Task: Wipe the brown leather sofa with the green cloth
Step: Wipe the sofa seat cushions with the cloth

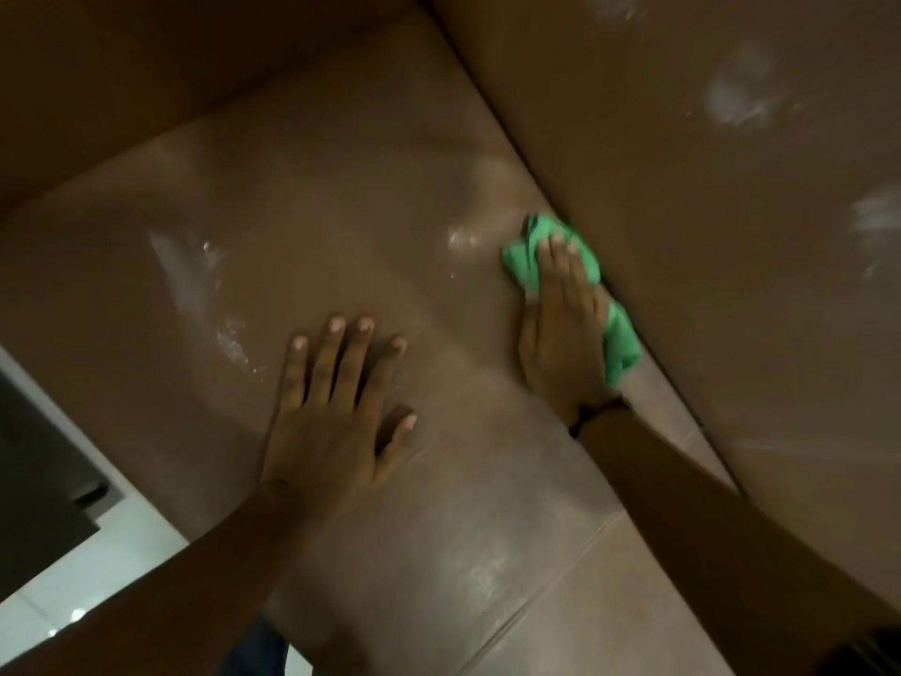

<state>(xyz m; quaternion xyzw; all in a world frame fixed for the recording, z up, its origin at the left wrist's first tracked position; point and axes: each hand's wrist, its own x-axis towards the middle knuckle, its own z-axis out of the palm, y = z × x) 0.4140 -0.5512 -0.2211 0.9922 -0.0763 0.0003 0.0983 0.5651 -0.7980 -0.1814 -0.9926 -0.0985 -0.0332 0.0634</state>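
Note:
The brown leather sofa (341, 197) fills most of the view, its seat cushion in the middle and its backrest rising at the right. My right hand (563, 324) presses flat on the green cloth (524, 258), which lies bunched on the seat right against the crease below the backrest. More of the cloth sticks out at the hand's right side. My left hand (336, 412) rests palm down on the seat with its fingers spread and nothing in it. Whitish wet smears show on the seat and the backrest.
The sofa's armrest (146, 65) runs along the top left. A white tiled floor (97, 568) and a dark piece of furniture (34, 461) show at the bottom left, beyond the seat's front edge. A dark band sits on my right wrist (592, 414).

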